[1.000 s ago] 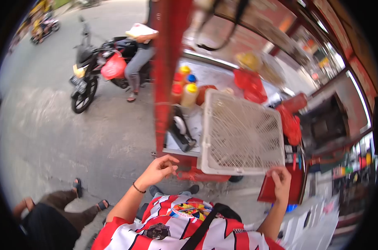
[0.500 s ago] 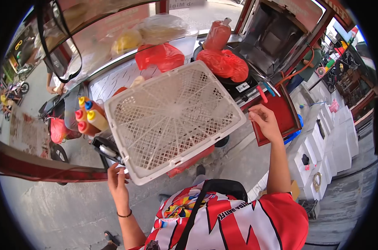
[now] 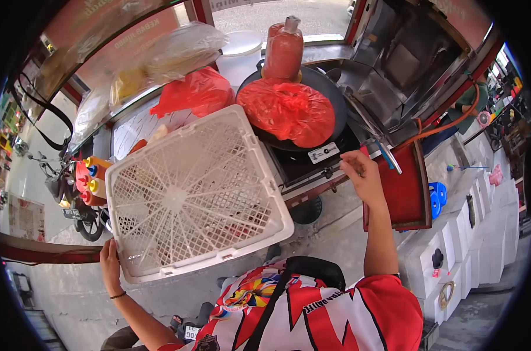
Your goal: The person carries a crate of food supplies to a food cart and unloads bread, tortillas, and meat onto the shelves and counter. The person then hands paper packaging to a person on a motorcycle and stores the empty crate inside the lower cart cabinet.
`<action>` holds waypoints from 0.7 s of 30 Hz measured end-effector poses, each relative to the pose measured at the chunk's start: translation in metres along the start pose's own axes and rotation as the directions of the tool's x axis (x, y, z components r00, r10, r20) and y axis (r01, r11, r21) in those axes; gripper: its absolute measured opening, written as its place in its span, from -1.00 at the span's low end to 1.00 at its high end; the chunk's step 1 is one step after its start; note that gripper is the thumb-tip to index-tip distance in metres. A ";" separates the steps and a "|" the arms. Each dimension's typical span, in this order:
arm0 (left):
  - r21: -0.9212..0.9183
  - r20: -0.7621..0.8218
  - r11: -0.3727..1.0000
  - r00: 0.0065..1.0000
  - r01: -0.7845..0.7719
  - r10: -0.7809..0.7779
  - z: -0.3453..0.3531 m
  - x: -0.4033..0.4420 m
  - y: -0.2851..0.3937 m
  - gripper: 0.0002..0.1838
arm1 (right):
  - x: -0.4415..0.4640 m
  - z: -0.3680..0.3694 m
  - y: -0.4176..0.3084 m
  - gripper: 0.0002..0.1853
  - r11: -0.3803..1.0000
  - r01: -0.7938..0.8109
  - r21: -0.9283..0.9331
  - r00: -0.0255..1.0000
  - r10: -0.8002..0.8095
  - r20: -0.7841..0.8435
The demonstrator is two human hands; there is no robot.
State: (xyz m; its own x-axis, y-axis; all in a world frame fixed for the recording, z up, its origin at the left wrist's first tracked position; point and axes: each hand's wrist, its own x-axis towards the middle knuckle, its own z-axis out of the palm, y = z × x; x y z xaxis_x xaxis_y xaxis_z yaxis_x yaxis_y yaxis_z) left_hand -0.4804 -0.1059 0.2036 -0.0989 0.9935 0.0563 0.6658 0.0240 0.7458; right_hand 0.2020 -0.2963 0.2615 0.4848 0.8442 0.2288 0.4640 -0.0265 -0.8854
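A white lattice plastic crate [image 3: 175,199] lies tilted over the front of the stall counter. My left hand [image 3: 109,266] is at its lower left edge, fingers extended and fairly straight; the thumb is hard to make out. My right hand [image 3: 361,175] is raised in front of the stove knob panel [image 3: 324,153], holding nothing, thumb and fingers apart. Behind the crate's right side, a red plastic bag [image 3: 295,111] rests on a dark round pan [image 3: 333,96], with a bag-wrapped red container [image 3: 283,52] behind it.
Sauce bottles [image 3: 93,184] stand left of the crate. Another red bag [image 3: 198,90] lies behind it. A red open drawer or tray [image 3: 403,187] juts out at right, beside metal tongs [image 3: 374,128]. White boxes [image 3: 441,251] are farther right. A motorcycle [image 3: 84,216] is beyond the stall.
The view has swung right and nearer the stove. My left hand has come to the crate's left edge; my right hand has left its right side. The crate now lies farther from the red tray.
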 end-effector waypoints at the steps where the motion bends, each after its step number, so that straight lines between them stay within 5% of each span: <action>1: 0.067 -0.064 0.997 0.997 -0.048 0.052 0.005 0.004 -0.012 -0.60 | 0.003 -0.011 0.006 -0.82 1.000 -0.008 0.018 1.000 0.008 -0.009; 2: 0.051 0.073 0.999 0.997 0.020 -0.024 0.006 -0.001 0.016 -0.61 | 0.005 -0.019 0.010 -0.83 1.000 0.007 0.010 1.000 -0.006 -0.023; 6: 0.050 0.173 0.996 0.981 0.078 -0.085 -0.002 -0.021 0.034 -0.62 | 0.017 -0.036 0.017 -0.83 0.999 0.024 0.023 1.000 -0.024 0.010; 9: -0.149 -0.173 0.972 0.963 0.180 -0.205 0.008 -0.049 -0.002 -0.59 | 0.025 -0.027 0.021 -0.83 0.991 0.022 0.131 0.999 -0.026 0.027; 13: -0.235 0.070 0.907 0.936 0.350 -0.344 -0.007 -0.096 0.004 -0.45 | 0.018 0.004 0.008 -0.79 0.998 0.033 0.054 0.918 -0.052 0.392; 16: -0.353 0.018 0.858 0.920 0.373 -0.393 0.004 -0.120 0.013 -0.48 | 0.009 0.040 -0.012 -0.74 0.991 -0.022 0.131 0.818 -0.058 0.572; 21: -0.366 -0.002 0.845 0.907 0.391 -0.420 0.012 -0.131 0.007 -0.46 | 0.014 0.097 -0.012 -0.58 0.962 -0.219 0.163 0.805 0.083 0.587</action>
State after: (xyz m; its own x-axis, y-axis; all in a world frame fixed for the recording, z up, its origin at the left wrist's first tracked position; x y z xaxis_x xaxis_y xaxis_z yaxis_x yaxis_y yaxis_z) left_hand -0.4540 -0.2344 0.1931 -0.3709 0.8911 -0.2614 0.2533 0.3679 0.8947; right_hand 0.1310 -0.2324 0.2357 -0.0061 0.9919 -0.1271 0.2193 -0.1227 -0.9679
